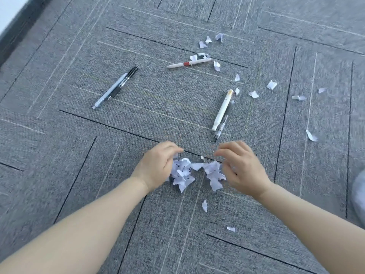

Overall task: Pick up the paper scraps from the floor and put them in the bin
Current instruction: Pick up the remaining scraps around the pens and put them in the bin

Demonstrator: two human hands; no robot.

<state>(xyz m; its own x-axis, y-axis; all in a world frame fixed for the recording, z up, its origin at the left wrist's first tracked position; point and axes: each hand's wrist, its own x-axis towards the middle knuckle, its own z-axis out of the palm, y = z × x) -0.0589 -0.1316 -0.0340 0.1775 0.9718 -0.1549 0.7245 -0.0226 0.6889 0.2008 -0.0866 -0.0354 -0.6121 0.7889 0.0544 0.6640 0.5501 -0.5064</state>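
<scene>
The left hand [158,165] and the right hand [240,167] curve inward, fingers bent and spread, on either side of a heap of paper scraps [195,173] on the grey carpet floor [79,175]. Both palms touch the heap's outer edges; neither appears to grip anything, though motion blur leaves the fingertips unclear. Loose scraps [254,93] lie scattered farther out to the right, with two more [204,205] nearer the person. Pens rest among them: a dark pair [116,88] to the left, a white pen with a red band [188,63] beyond, and a white pen [222,109] beside a clear one just ahead of the right hand.
</scene>
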